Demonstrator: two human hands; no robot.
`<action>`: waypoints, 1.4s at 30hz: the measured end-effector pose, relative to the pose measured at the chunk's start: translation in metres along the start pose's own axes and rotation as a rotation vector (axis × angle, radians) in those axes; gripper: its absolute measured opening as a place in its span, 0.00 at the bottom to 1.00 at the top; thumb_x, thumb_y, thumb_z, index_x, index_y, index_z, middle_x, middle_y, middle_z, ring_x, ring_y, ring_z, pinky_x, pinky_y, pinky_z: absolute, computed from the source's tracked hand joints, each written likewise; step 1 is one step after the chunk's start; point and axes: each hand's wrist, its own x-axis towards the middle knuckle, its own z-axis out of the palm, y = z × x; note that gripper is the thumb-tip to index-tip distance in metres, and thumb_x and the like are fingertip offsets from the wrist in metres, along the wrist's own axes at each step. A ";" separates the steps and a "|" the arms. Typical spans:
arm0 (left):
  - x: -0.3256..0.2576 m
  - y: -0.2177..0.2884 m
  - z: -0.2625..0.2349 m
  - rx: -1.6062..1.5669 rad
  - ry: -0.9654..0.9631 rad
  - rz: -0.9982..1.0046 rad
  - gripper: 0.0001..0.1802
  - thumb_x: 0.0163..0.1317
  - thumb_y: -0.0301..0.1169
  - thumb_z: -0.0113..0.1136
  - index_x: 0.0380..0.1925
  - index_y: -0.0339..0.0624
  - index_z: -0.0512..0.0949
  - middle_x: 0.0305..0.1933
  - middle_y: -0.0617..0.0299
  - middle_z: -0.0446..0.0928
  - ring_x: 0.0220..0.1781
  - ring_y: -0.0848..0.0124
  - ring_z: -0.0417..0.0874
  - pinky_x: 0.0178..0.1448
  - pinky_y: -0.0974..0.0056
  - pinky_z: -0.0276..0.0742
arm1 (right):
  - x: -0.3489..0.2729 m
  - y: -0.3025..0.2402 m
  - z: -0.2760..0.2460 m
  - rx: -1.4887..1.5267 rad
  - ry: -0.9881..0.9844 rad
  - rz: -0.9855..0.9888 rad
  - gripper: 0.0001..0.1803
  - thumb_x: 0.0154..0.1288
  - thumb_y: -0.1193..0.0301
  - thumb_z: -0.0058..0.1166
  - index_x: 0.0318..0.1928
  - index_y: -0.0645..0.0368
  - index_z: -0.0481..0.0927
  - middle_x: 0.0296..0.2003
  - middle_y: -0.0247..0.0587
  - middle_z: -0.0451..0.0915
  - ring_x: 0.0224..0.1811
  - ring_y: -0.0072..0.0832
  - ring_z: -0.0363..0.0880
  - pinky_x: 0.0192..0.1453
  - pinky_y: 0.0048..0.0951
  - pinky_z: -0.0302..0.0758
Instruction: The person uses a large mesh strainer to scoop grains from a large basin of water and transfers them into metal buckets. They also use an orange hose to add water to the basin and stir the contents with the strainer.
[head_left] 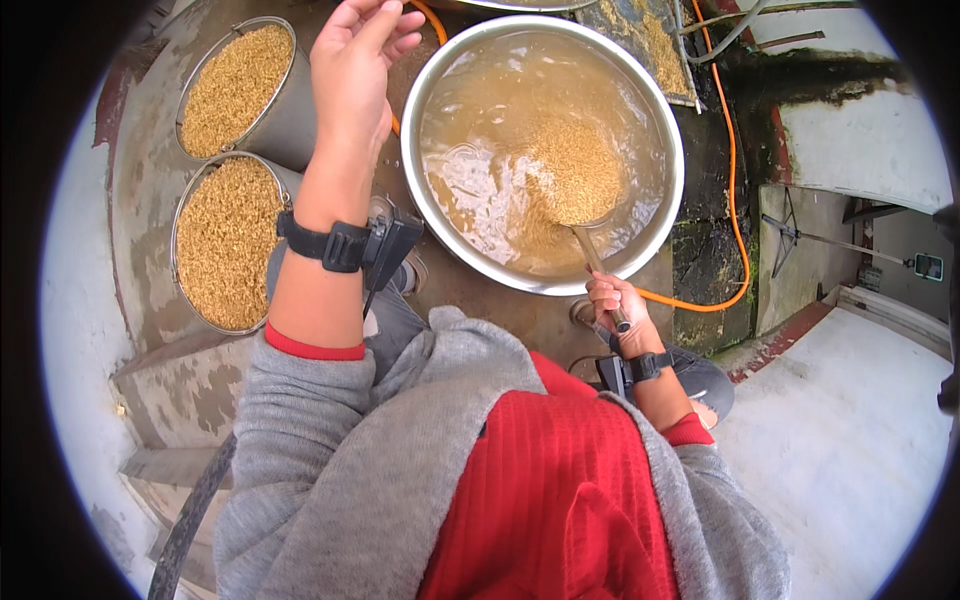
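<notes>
Our grey jacket point(390, 450) is nearest; our right hand point(616, 302) grips a scoop point(590, 250) of grain point(577, 165) in the basin point(540, 286), our left hand point(362, 45) loosely open to its left.

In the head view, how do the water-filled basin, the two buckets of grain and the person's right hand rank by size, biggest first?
1. Basin, clearly largest.
2. Upper bucket and lower bucket: too alike to rank, as the forearm may hide part of the lower one.
3. Right hand, smallest.
</notes>
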 end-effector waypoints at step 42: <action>0.004 0.002 -0.005 -0.035 -0.027 0.031 0.12 0.66 0.28 0.51 0.48 0.40 0.74 0.42 0.65 0.77 0.36 0.79 0.78 0.39 0.76 0.73 | -0.020 -0.005 -0.023 -0.883 0.443 0.125 0.03 0.68 0.77 0.41 0.39 0.59 0.62 0.17 0.27 0.60 0.12 0.13 0.58 0.11 0.16 0.59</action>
